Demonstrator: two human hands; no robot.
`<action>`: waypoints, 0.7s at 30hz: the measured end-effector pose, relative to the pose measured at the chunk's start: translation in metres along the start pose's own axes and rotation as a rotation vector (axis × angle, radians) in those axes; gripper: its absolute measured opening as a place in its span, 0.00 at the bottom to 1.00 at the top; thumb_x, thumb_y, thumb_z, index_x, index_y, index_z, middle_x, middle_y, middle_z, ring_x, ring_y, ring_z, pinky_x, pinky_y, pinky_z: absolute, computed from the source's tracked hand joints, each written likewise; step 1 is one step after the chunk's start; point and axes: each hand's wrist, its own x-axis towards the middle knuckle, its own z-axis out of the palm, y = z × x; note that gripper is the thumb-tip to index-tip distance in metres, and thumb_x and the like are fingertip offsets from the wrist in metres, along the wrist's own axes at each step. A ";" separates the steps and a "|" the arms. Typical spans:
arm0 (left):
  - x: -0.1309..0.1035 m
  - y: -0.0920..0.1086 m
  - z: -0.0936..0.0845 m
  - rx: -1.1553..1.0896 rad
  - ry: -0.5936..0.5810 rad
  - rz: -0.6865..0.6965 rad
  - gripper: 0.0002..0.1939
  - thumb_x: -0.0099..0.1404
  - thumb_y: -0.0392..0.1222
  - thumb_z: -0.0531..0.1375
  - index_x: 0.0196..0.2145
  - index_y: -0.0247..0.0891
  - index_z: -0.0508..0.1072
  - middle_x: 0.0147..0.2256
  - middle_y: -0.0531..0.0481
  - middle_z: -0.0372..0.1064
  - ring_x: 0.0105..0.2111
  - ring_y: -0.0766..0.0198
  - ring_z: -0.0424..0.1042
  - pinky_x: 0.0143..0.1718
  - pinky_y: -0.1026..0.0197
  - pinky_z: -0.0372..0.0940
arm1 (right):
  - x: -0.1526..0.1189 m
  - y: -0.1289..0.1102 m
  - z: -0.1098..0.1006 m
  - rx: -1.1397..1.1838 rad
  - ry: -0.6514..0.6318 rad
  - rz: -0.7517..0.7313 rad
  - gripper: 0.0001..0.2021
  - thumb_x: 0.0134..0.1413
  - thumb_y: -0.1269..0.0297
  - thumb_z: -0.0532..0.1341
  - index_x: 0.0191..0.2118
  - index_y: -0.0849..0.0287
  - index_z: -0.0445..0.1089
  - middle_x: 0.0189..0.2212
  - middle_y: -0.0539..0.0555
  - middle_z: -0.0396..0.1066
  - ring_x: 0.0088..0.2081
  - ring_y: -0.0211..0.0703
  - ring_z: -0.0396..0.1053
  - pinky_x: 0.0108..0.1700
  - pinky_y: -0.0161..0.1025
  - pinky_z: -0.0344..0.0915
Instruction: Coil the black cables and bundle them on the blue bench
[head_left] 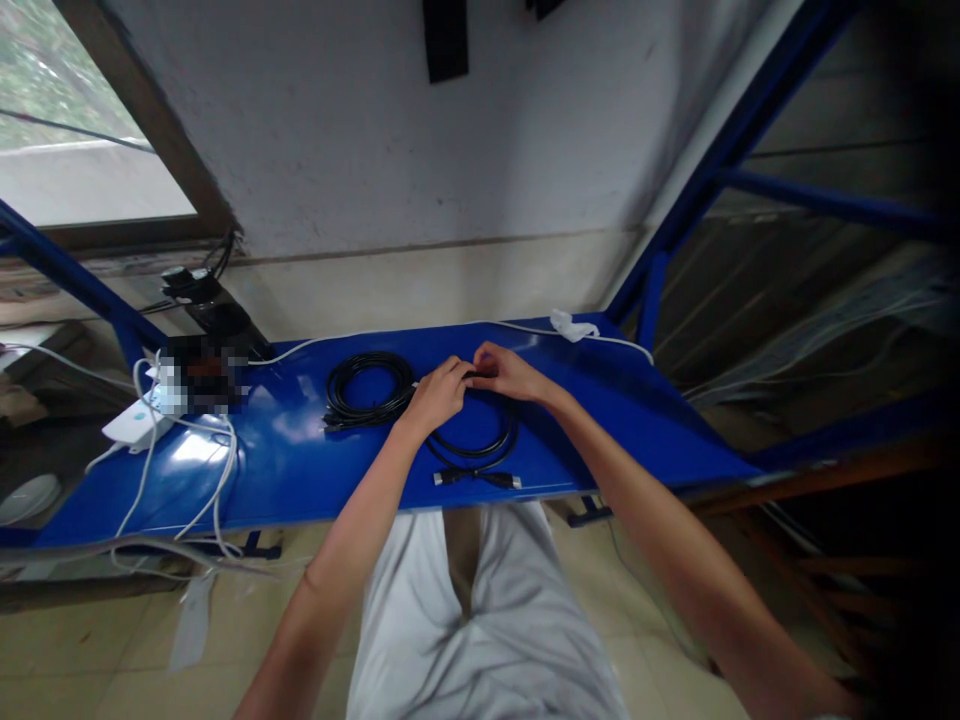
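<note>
A black cable lies looped on the blue table in front of me, its two plug ends crossed near the front edge. At the far side of this loop my left hand and my right hand meet, fingers closed on a dark stretch of the cable. Their fingers hide exactly how it is gripped. Just left of my left hand sits a thicker coil of black cable, with its ends lying at the lower left.
The blue table has white wires and a white power strip at left, near a dark cylindrical object. A crumpled white piece lies at the back right. Blue frame posts rise at both sides before the wall.
</note>
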 end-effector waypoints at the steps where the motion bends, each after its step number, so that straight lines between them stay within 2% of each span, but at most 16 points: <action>1: 0.002 -0.001 0.000 -0.009 0.001 0.008 0.16 0.76 0.32 0.56 0.57 0.41 0.74 0.54 0.42 0.73 0.54 0.52 0.77 0.53 0.53 0.74 | 0.005 0.001 -0.004 0.031 -0.054 0.014 0.27 0.47 0.44 0.77 0.41 0.55 0.67 0.30 0.49 0.77 0.32 0.44 0.73 0.35 0.37 0.65; 4: 0.009 -0.005 0.002 -0.008 -0.009 0.023 0.16 0.73 0.32 0.59 0.56 0.40 0.75 0.53 0.42 0.73 0.51 0.52 0.77 0.53 0.52 0.75 | 0.013 0.004 -0.011 0.088 -0.122 0.046 0.26 0.49 0.44 0.76 0.41 0.56 0.68 0.29 0.50 0.78 0.30 0.42 0.73 0.34 0.37 0.65; 9: 0.014 -0.009 0.007 -0.027 -0.031 0.063 0.17 0.74 0.31 0.59 0.58 0.39 0.74 0.53 0.43 0.73 0.51 0.54 0.77 0.55 0.52 0.74 | 0.010 0.017 -0.006 0.177 -0.030 0.022 0.21 0.53 0.48 0.75 0.41 0.56 0.70 0.29 0.50 0.78 0.31 0.42 0.75 0.37 0.38 0.69; 16: 0.007 -0.009 0.012 -0.068 0.054 0.117 0.18 0.76 0.33 0.59 0.61 0.41 0.72 0.53 0.42 0.73 0.55 0.53 0.75 0.59 0.50 0.72 | 0.002 0.024 0.000 0.190 0.042 0.000 0.21 0.55 0.49 0.75 0.45 0.54 0.71 0.29 0.49 0.79 0.31 0.44 0.77 0.37 0.39 0.72; 21: 0.008 -0.008 0.009 -0.081 0.126 0.105 0.09 0.77 0.37 0.61 0.53 0.40 0.75 0.49 0.43 0.76 0.52 0.52 0.75 0.58 0.49 0.71 | 0.000 0.014 0.000 0.200 0.064 -0.006 0.22 0.53 0.48 0.76 0.43 0.54 0.71 0.27 0.49 0.79 0.30 0.45 0.77 0.36 0.39 0.71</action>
